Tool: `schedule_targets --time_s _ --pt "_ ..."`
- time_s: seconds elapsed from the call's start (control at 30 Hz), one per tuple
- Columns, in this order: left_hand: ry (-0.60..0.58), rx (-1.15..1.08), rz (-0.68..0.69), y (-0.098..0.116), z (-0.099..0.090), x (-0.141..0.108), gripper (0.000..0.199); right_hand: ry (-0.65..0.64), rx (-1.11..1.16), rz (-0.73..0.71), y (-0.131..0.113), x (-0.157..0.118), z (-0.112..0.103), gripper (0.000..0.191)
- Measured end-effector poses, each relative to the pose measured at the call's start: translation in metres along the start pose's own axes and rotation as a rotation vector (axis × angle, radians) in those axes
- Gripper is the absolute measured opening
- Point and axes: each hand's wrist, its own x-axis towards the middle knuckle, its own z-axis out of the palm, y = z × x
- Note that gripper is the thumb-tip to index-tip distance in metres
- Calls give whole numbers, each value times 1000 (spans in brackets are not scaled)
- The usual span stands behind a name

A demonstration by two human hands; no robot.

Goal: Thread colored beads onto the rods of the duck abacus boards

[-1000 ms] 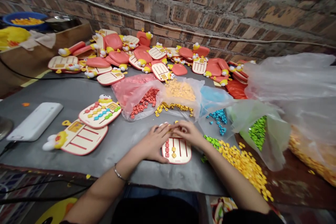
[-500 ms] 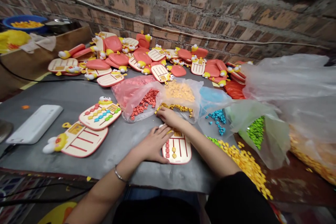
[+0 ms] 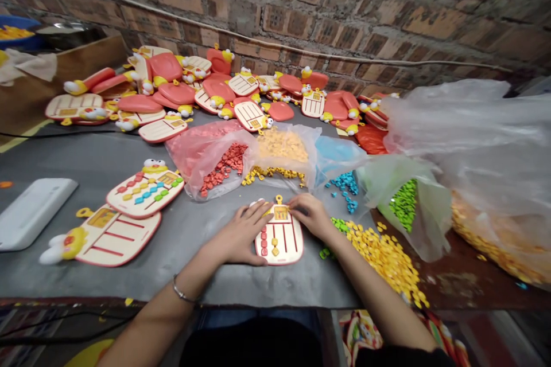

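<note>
- The toy board (image 3: 286,246) lies flat on the grey surface (image 3: 206,284), near its front edge, between the two hands.
- The left hand (image 3: 239,235) rests over the board's left side, its grip spread: fingers towards the top, thumb near the lower left corner.
- The right hand (image 3: 312,215) is at the board's upper right corner, fingers bent; whether its grip pinches anything, I cannot tell.
- Red beads (image 3: 264,236) line the leftmost slot, two yellow beads (image 3: 275,246) sit in the next, and two further slots show as red lines.
- To the left, a board with four colours of beads (image 3: 144,190) overlaps a bare board (image 3: 123,241).
- Behind the hands, open bags show red pieces (image 3: 226,166), yellow pieces (image 3: 273,175) and blue pieces (image 3: 344,182); a green heap (image 3: 404,205) lies in another bag, to the right.
- A loose yellow pile (image 3: 383,258) spreads beside the right forearm.
- More boards (image 3: 176,92) are heaped along the brick wall (image 3: 279,23).
</note>
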Motion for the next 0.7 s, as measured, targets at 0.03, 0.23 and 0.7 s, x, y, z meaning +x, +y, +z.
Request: schedule_targets --time_s 0.03,0.23,0.7 --pt "-6 -1 -3 1 -1 0 111 -5 -43 -12 1 -4 3 9" --pt "-6 -10 -7 1 -2 1 112 -50 -174 -34 -8 -18 0 19" --pt "74 -21 31 -6 7 0 107 -334 337 151 -34 1 21 16"
